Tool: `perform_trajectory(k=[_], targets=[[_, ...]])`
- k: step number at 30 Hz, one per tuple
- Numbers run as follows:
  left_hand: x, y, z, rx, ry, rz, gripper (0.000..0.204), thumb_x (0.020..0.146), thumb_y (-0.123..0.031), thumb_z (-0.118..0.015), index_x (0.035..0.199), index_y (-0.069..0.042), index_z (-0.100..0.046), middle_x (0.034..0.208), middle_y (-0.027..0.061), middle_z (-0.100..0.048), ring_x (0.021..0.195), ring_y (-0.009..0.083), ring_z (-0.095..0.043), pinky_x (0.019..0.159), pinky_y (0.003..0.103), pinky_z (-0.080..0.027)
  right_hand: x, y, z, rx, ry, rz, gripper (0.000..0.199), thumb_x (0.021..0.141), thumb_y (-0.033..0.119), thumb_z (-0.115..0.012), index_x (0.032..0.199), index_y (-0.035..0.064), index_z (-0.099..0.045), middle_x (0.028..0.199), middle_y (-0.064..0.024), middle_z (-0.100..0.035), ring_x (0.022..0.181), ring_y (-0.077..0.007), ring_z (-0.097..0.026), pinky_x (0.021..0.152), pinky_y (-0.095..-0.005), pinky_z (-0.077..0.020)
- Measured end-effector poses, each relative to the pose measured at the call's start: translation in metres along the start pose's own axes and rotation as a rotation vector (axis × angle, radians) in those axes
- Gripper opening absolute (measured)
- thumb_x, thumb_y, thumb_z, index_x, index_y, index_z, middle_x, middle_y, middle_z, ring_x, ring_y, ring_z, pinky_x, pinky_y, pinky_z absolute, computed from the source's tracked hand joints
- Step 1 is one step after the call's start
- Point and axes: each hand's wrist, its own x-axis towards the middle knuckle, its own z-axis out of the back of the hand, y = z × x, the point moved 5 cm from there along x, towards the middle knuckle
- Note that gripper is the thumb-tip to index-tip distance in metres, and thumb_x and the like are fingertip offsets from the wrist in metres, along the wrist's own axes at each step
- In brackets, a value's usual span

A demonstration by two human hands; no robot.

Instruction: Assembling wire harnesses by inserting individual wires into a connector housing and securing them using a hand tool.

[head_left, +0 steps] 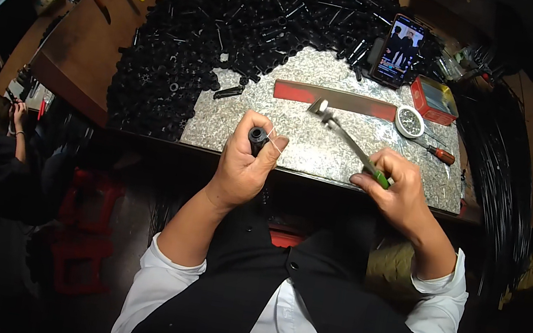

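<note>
My left hand (244, 165) is closed around a black tubular part (257, 135), its round hollow end facing up. A thin pale strip or wire (274, 133) shows beside the thumb; where it ends is hidden. In my right hand (400, 187) is a small hammer (347, 141), gripped low on its green handle. The metal head is raised over the speckled work surface (310, 154), up and to the right of the black part and apart from it. A red and dark flat bar (336, 99) lies just beyond the hammer head.
A big heap of black tubular parts (234, 15) covers the back and left. At the right are a propped phone (397, 51), a red box (434, 101), a white round dish of small pieces (410, 122), a screwdriver (441, 154) and long dark rods (498, 175). Another person's hand (18, 117) shows far left.
</note>
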Motion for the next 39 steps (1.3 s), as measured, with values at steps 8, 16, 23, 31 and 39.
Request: perform_trajectory(k=[8,16,23,31,39], targets=[[-0.007,-0.011,-0.013,-0.084,0.078,0.002,0.073,0.068,-0.025,-0.084,0.116,-0.007,-0.031,0.061,-0.0065,-0.037,0.054,0.0022,-0.031,0.05,0.018,-0.028,0.007,0.047,0.025,-0.819,-0.393,0.336,0.037,0.071,0.018,-0.077,0.095,0.0048,-0.052,0.121,-0.0143,-0.047,0.121,-0.0348,-0.044,0.105,-0.0532,-0.0272],[-0.012,-0.011,-0.021,-0.095,-0.086,-0.011,0.069,0.072,-0.028,-0.08,0.118,-0.006,-0.033,0.08,0.001,-0.059,0.07,0.0038,-0.051,0.062,0.016,-0.042,0.007,0.043,0.013,-0.906,-0.305,0.336,0.036,0.078,0.022,-0.07,0.102,0.0008,-0.055,0.13,-0.0127,-0.042,0.13,-0.034,-0.036,0.11,-0.0606,-0.0136],[-0.013,-0.011,-0.028,-0.092,-0.076,0.089,0.062,0.073,-0.026,-0.079,0.116,-0.004,-0.04,0.095,0.0016,-0.054,0.087,0.0057,-0.056,0.074,0.017,-0.045,0.003,0.038,0.008,-0.935,-0.32,0.335,0.029,0.082,0.023,-0.062,0.1,0.0013,-0.058,0.132,-0.0111,-0.041,0.131,-0.03,-0.035,0.109,-0.0631,-0.0122],[-0.015,-0.013,-0.027,-0.174,-0.142,0.047,0.066,0.068,-0.033,-0.081,0.114,-0.004,-0.045,0.095,-0.0006,-0.052,0.084,0.0045,-0.054,0.072,0.017,-0.046,0.003,0.038,0.004,-0.913,-0.353,0.343,0.039,0.078,0.026,-0.071,0.103,0.0001,-0.055,0.13,-0.0131,-0.042,0.132,-0.0354,-0.033,0.109,-0.0623,-0.0122],[-0.015,-0.016,-0.022,0.164,-0.191,-0.04,0.044,0.068,-0.023,-0.084,0.094,-0.003,-0.055,0.072,-0.0028,-0.051,0.065,0.0019,-0.046,0.056,0.016,-0.038,0.003,0.037,0.001,-0.781,-0.194,0.27,0.032,0.075,0.018,-0.07,0.098,0.0011,-0.055,0.119,-0.0145,-0.047,0.119,-0.0343,-0.044,0.105,-0.0588,-0.024]])
